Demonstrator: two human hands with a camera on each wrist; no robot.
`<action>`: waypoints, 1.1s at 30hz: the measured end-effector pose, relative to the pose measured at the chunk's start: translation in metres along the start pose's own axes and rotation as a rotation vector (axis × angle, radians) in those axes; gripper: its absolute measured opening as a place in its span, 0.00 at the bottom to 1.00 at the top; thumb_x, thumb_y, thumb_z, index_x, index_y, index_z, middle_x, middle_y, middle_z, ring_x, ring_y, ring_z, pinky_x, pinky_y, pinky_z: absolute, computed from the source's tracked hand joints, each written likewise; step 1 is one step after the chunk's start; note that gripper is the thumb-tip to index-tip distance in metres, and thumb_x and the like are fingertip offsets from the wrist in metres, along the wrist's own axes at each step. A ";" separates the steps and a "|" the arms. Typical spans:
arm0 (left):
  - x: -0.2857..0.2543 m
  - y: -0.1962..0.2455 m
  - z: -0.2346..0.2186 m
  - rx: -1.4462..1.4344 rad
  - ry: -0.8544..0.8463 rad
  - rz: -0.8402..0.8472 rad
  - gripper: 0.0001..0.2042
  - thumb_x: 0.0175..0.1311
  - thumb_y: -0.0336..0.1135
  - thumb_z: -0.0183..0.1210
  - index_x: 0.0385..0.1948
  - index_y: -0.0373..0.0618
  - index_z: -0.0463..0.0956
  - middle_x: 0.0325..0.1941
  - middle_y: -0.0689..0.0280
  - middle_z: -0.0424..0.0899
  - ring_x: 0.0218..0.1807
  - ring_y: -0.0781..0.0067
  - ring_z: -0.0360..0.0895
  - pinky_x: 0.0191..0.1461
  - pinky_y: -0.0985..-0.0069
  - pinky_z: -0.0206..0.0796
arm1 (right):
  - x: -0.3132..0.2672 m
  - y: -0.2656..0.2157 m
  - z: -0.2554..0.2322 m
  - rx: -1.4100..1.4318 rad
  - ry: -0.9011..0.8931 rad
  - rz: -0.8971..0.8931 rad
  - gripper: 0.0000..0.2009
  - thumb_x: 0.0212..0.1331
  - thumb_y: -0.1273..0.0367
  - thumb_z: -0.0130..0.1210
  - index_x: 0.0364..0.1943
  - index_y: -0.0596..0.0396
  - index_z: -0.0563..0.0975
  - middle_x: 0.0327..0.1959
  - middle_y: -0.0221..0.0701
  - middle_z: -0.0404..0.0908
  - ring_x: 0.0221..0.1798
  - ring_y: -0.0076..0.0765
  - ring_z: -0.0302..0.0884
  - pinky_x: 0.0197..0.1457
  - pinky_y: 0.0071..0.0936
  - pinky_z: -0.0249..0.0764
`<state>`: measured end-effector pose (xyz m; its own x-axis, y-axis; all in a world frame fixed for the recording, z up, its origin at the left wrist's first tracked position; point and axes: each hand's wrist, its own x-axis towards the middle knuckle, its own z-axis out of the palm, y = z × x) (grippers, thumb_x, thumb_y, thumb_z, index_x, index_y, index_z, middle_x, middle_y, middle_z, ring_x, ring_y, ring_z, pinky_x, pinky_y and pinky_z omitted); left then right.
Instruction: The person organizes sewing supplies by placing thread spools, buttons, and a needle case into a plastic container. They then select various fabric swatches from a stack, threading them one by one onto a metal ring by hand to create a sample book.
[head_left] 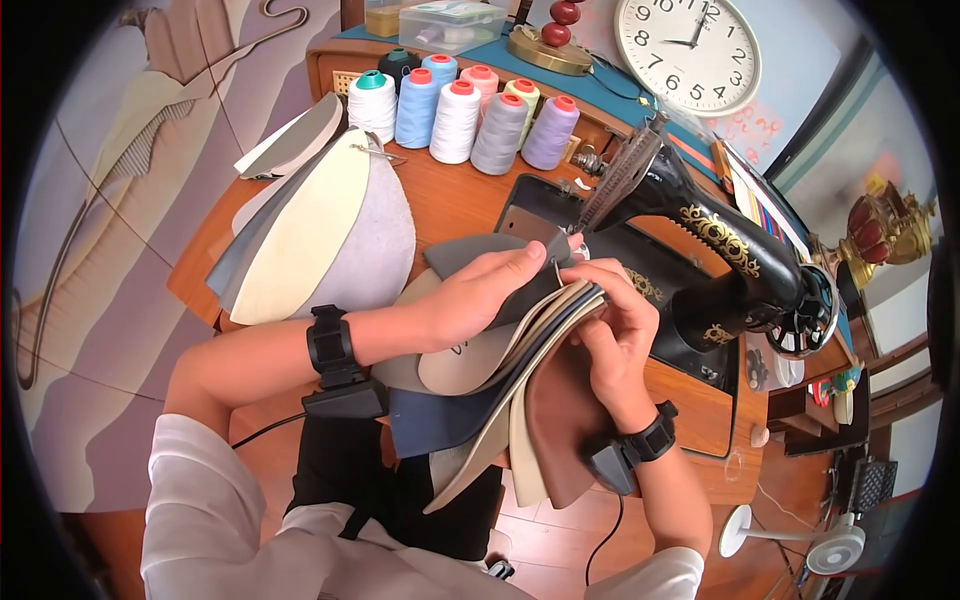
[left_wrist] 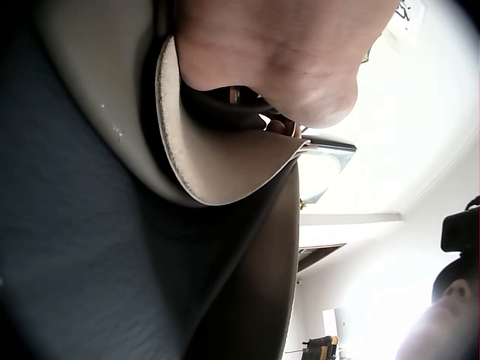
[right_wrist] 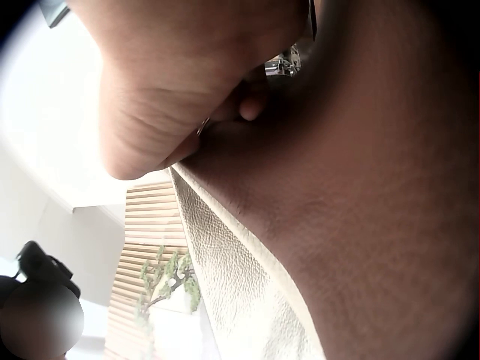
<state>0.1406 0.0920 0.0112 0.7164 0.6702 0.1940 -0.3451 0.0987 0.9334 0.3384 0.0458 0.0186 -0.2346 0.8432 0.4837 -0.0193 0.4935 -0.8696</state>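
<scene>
A bundle of leather swatches hangs between both hands over the table's front edge. My left hand (head_left: 485, 295) holds a dark grey swatch (head_left: 470, 250) at the top of the bundle, its thumb lying along the upper side and its other fingers mostly hidden. My right hand (head_left: 622, 325) grips the narrow ends of the rest, which fan downward: a brown swatch (head_left: 570, 420), a navy swatch (head_left: 430, 418) and several beige and cream ones. In the left wrist view a curled beige swatch (left_wrist: 225, 172) sits below the palm. A cream swatch (right_wrist: 225, 262) shows beside the brown one in the right wrist view.
A second swatch bundle (head_left: 300, 235) with a metal ring lies on the wooden table (head_left: 455, 200) at left. Several thread cones (head_left: 455, 120) stand behind. A black sewing machine (head_left: 720, 225) is close on the right. A clock (head_left: 690, 50) and a clear plastic box (head_left: 450, 28) are farther back.
</scene>
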 end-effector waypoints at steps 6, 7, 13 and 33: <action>-0.001 0.005 0.001 -0.081 -0.004 -0.034 0.29 0.84 0.51 0.32 0.76 0.41 0.54 0.76 0.64 0.62 0.75 0.74 0.61 0.79 0.71 0.52 | 0.002 -0.002 0.004 0.014 0.005 -0.016 0.25 0.50 0.88 0.39 0.53 0.68 0.79 0.55 0.39 0.75 0.49 0.23 0.77 0.46 0.15 0.72; -0.001 0.006 0.001 -0.075 -0.042 -0.033 0.30 0.83 0.51 0.31 0.77 0.40 0.50 0.82 0.62 0.53 0.78 0.70 0.56 0.81 0.69 0.50 | 0.002 -0.002 0.005 -0.008 0.017 -0.021 0.22 0.52 0.84 0.43 0.52 0.67 0.79 0.52 0.36 0.75 0.42 0.21 0.75 0.40 0.15 0.71; 0.000 0.001 0.000 -0.040 0.028 0.033 0.25 0.83 0.44 0.39 0.75 0.42 0.57 0.74 0.65 0.66 0.74 0.77 0.62 0.76 0.76 0.54 | 0.002 0.000 0.011 -0.048 0.041 -0.027 0.21 0.54 0.84 0.44 0.54 0.65 0.76 0.54 0.34 0.72 0.39 0.21 0.75 0.39 0.17 0.73; 0.001 -0.002 -0.009 -0.259 0.271 -0.031 0.10 0.77 0.36 0.53 0.52 0.43 0.73 0.54 0.66 0.78 0.58 0.76 0.76 0.65 0.70 0.68 | 0.000 0.001 0.008 0.030 0.077 0.061 0.24 0.52 0.87 0.41 0.55 0.64 0.72 0.59 0.37 0.74 0.37 0.16 0.76 0.35 0.14 0.71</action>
<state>0.1365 0.0996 0.0071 0.5548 0.8306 0.0474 -0.4924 0.2819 0.8235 0.3308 0.0444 0.0171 -0.1612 0.8861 0.4346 -0.0364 0.4347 -0.8998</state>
